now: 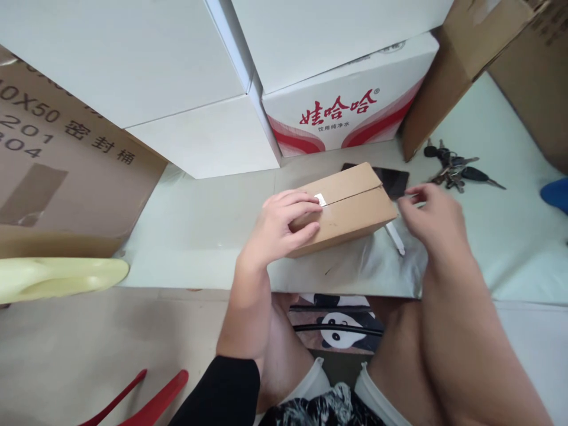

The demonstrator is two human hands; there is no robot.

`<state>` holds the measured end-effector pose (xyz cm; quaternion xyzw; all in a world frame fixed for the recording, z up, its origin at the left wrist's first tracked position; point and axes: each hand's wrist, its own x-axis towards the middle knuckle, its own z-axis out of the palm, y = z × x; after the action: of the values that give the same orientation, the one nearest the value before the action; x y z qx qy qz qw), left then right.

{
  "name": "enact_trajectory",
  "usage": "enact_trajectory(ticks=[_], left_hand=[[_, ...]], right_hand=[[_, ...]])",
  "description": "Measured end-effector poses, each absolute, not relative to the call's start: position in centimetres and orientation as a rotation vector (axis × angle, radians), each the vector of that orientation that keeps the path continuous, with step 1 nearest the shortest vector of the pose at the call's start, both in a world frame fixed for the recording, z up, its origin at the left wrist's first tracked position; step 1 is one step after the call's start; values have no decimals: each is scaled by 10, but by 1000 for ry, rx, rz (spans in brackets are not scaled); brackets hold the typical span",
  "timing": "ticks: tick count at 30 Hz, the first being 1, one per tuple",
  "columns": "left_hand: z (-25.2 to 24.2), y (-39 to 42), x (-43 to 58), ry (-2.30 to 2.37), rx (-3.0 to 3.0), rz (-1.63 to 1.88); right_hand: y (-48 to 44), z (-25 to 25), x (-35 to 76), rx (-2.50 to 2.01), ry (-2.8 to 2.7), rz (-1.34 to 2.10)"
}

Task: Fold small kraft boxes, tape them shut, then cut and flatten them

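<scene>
A closed brown cardboard box [350,210] sits on the covered table, with a seam along its top and a small white sticker [320,200]. My left hand [288,223] lies over the box's left end, fingers curled on the top and the thumb along the near edge. Just off the box's right corner is my right hand [428,210], thumb and forefinger pinched together; whatever may be between them is too small to make out. A slim white object [396,239] pokes out beside the box's near right corner. Behind the box lies a dark phone-like slab [394,182], partly hidden.
A bunch of keys [455,168] lies to the right. White cartons [190,71] and a red-and-white carton [346,112] stand along the back, with an upright cardboard piece [439,100] beside them. A large brown carton [66,160] and a pale yellow object [62,278] are left.
</scene>
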<state>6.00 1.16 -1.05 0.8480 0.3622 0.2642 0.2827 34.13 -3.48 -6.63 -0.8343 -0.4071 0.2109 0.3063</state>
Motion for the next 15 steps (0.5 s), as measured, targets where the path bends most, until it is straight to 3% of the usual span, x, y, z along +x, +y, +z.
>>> enact_trajectory(ticks=[3,9,13,15], left_hand=[[-10,10,61,1006,2286,692],[-9,8,62,1047,2281,651],[-9,8,62,1067,2268,676],[-9,7,62,1088,2264,673]], right_hand=[[-35,-79,343,-2334,-1278,717],[-33,-70,340,-2308,-1374,724],[-41,-34,344,-2298,-1084,423],[-45,-16,340,-1970,-882,184]])
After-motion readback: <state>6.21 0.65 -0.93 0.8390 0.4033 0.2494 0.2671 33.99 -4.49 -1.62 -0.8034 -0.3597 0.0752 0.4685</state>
